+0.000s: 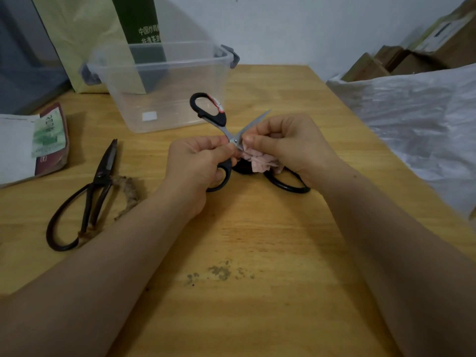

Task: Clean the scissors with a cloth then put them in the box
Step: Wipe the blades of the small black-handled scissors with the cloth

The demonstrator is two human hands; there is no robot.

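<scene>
- Table [257,292]: pale wood, with grey smudges [219,273] nearest you, between your forearms.
- Left hand [198,163]: your fingers were curled tight round the lower black handle of the scissors.
- Scissors [222,128]: black-handled, held at mid-table in front of the box, and spread into an X. The arm you gripped ran away from you, its bare blade tip pointing far and right. The other handle loop, marked red and white, stuck out far and left toward the box.
- Right hand [288,143]: you pinched the pink cloth [260,161] against the scissors just right of the pivot.
- Second blade: buried in cloth and fingers, so its direction could not be made out.
- Black loop [288,188]: it showed under your right wrist, and the rest of that object was hidden.
- Old dark scissors [98,186]: flat on the table well to your left, blades closed, tips away from you, brown twine [128,191] wound on one handle.
- Printed packet [49,140]: at the left edge, cut off by the frame.
- Box [159,61]: clear plastic with grey latches, lid off, just beyond the scissors.
- Green paper bag [85,34]: upright behind the box.
- White plastic sheet [417,119]: beside the table on the right, with cardboard cartons [401,60] beyond it.
</scene>
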